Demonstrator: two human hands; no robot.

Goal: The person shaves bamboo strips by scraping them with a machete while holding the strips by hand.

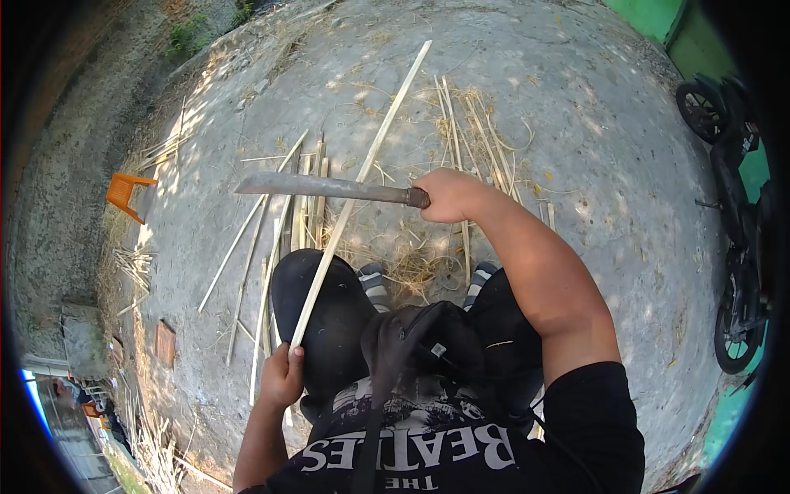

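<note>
My right hand (445,196) is closed around the handle of a machete (329,187), its long blade pointing left. The blade lies across a long pale bamboo strip (387,123); whether its edge bites into the strip I cannot tell. Near my left knee, my left hand (283,375) grips the lower end of that strip, thumb along it. From there the strip slants up and away past my knee, its far end beyond the blade. More bamboo strips (253,288) lie on the ground beside my left leg.
Curly shavings (415,267) lie between my feet, and further strips (485,140) are spread ahead. An orange plastic stool (127,194) is at the left, with a reddish block (165,343) nearer me. A motorcycle (728,222) stands along the right side by a green wall.
</note>
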